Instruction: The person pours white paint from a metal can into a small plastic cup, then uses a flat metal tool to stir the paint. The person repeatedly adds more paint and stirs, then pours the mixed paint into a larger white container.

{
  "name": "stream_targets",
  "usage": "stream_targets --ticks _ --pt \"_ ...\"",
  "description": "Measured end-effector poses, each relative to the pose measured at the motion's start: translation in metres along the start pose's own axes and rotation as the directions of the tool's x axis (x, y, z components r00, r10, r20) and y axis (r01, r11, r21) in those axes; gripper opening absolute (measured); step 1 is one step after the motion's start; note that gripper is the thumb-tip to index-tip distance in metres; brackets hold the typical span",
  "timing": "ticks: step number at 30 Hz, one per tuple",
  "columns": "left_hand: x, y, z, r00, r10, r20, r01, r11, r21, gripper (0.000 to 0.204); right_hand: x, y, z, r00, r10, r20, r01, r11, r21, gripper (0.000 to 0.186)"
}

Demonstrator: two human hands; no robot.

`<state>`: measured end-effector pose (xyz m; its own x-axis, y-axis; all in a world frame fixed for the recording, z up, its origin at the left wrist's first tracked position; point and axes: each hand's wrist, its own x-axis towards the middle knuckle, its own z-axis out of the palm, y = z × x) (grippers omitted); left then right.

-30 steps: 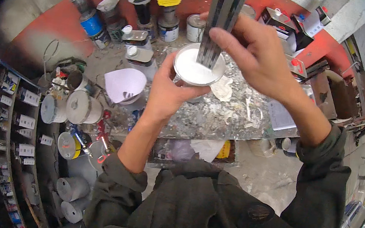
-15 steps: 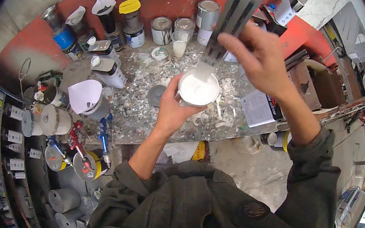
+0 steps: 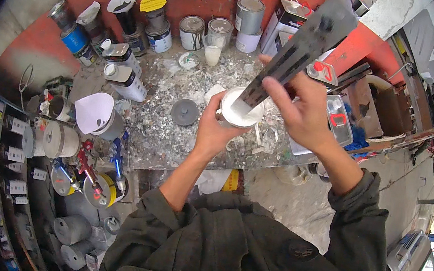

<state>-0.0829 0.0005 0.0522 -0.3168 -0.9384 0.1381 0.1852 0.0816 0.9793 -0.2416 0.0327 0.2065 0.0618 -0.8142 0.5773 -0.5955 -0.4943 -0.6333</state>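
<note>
My left hand (image 3: 217,128) is wrapped round a cup (image 3: 223,103) of white paint, held above the bench. Slanting down into the cup is a long, dark grey slotted stir stick (image 3: 295,46), its lower end in the paint. The stick is gripped by my right hand (image 3: 305,108), thumb along its near face and the other fingers partly hidden behind. A round grey lid (image 3: 185,112) lies on the bench left of my left hand. Farther back stands a clear cup (image 3: 213,54) with some white liquid in it.
Paint cans (image 3: 191,32) line the red wall. White-and-black jugs (image 3: 124,81) stand at the left, near spray guns (image 3: 91,170). At the right are a clear container with a red handle (image 3: 341,122) and a cardboard box (image 3: 384,106). The bench (image 3: 162,133) is splattered with dried paint.
The stir stick leans farther to the right, and my right hand has come lower and nearer the cup. The cup in my left hand sits slightly farther right in view.
</note>
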Motion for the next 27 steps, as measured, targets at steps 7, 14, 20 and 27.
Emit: stream_targets --ticks 7,14,20,27 --pt "0.003 -0.009 0.0 0.999 -0.014 0.047 0.013 1.0 0.017 0.086 0.025 0.019 -0.025 1.0 0.007 0.031 -0.004 0.994 -0.109 0.025" --pt "0.008 -0.011 0.003 0.999 -0.019 0.029 0.02 0.999 -0.039 0.086 -0.013 0.051 -0.01 0.988 0.104 0.113 -0.084 0.981 -0.173 0.028" --pt "0.013 -0.012 0.005 0.999 -0.036 0.015 0.037 0.999 -0.029 0.085 -0.021 0.022 -0.008 0.976 0.174 0.13 -0.158 0.98 -0.124 0.022" --pt "0.011 -0.016 0.005 0.999 -0.032 0.028 0.031 0.999 0.028 0.087 0.02 0.007 -0.02 0.997 -0.014 -0.072 0.008 0.997 -0.078 0.019"
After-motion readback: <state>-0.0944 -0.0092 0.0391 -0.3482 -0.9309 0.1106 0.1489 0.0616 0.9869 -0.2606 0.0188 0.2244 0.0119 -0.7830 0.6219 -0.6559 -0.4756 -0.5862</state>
